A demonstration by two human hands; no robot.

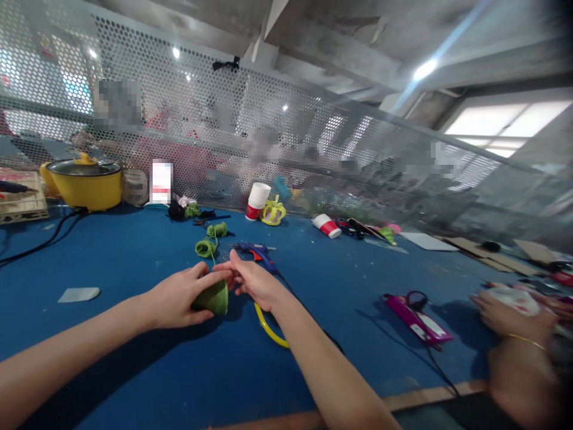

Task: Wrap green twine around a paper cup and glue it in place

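My left hand (185, 295) is closed around a cone-shaped green yarn-wrapped cup (213, 298), lying tilted with its wide end toward the right. Just right of it, my right hand (257, 280) reaches in with thumb and fingers apart, its fingertips beside the cup's rim; whether they touch it I cannot tell. A strand of green yarn (206, 247) runs from a loose bundle down to the hands. Behind my right hand lies a blue glue gun (262, 254) with an orange trigger. A yellow curved handle or band (269, 328) shows partly under my right wrist.
A yellow electric pot (87, 186) stands at back left. Paper cups (258, 200) and a yellow woven basket (273, 212) sit by the perforated screen. A purple glue gun (418, 321) lies at right, near another person's hands (514, 313). A white strip (79, 294) lies left.
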